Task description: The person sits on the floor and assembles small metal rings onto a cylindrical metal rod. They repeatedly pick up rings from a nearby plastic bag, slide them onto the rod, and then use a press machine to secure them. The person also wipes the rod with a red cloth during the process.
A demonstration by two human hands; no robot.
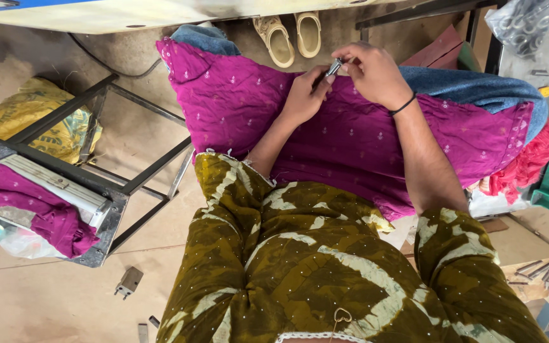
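Observation:
My left hand [303, 96] and my right hand [373, 71] meet over my lap, both pinching a small silvery metal part [335, 66] between their fingertips. The part is short and slim; its exact shape is too small to tell. A black band circles my right wrist. Under the hands lies magenta dotted cloth [351, 140] spread over my knees, with olive patterned fabric [300, 254] nearer the camera.
A metal-frame stool [90, 190] with a magenta rag stands at the left, a yellow sack [33, 114] behind it. Beige sandals [290, 35] lie on the floor ahead. A small metal piece [128, 281] lies on the floor. Bagged metal parts [532, 28] sit upper right; loose parts [538, 270] lower right.

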